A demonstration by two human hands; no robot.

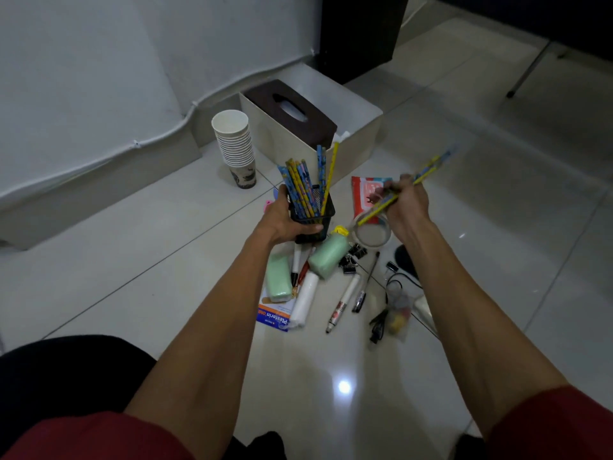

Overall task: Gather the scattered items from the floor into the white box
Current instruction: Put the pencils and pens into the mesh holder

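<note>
My left hand [282, 219] grips a black mesh pencil holder [315, 217] full of patterned pencils, held above the floor. My right hand [406, 205] is closed on a few yellow and blue pencils [428, 169] that stick up to the right. The white box [361, 127] stands behind them against the wall, with a brown tissue box [292, 111] inside. Below my hands lie two mint green packs [328, 255], a white roll [303, 303], markers [343, 302], binder clips [351, 258], a tape ring [373, 232], a red packet [365, 194] and a plaster box [275, 315].
A stack of paper cups [235, 146] stands on the floor left of the white box. A black cable [381, 322] and a small clear bag [399, 313] lie at the right of the pile. Dark furniture [361, 31] and a thin metal leg [527, 71] stand at the back.
</note>
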